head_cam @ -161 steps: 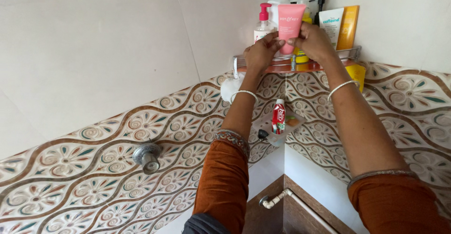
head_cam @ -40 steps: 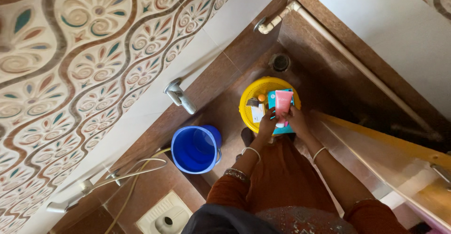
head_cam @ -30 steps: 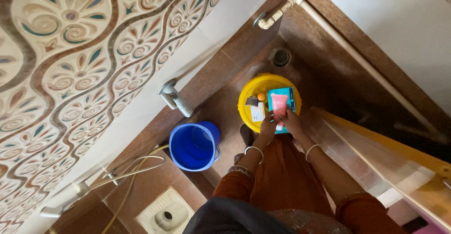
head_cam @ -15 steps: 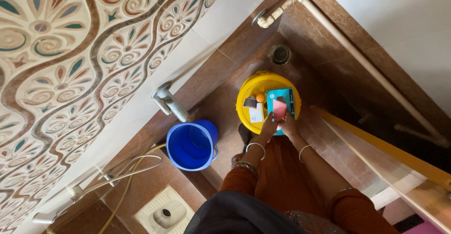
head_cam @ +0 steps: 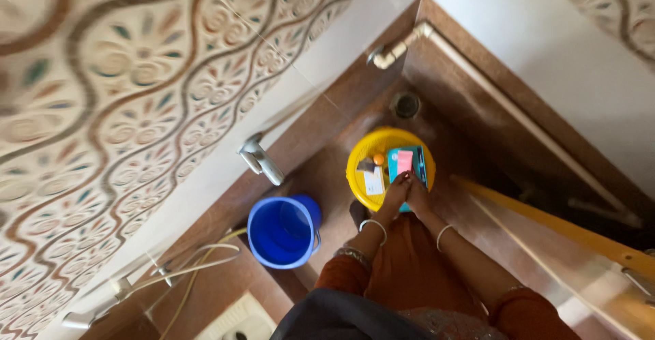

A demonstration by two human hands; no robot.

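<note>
A yellow round basket (head_cam: 355,157) stands on the brown floor in the corner. Inside it a pink tube (head_cam: 404,160) lies on a teal box (head_cam: 421,167), beside a white card (head_cam: 374,182) and a small orange thing (head_cam: 378,158). My left hand (head_cam: 394,193) and my right hand (head_cam: 417,195) reach down side by side over the basket's near rim. Their fingertips meet at the near end of the pink tube. The picture is blurred, so the exact grip is hard to make out.
A blue bucket (head_cam: 281,231) stands left of the basket under a metal tap (head_cam: 260,163). A floor drain (head_cam: 406,105) lies behind the basket, a white pipe (head_cam: 402,43) runs along the wall, a hose (head_cam: 198,261) trails at lower left, and a yellow-edged panel (head_cam: 546,220) stands at right.
Both hands carried the pink tube from the high corner shelf down to the basket. Over the last second it went from upright to lying flat on the teal box.
</note>
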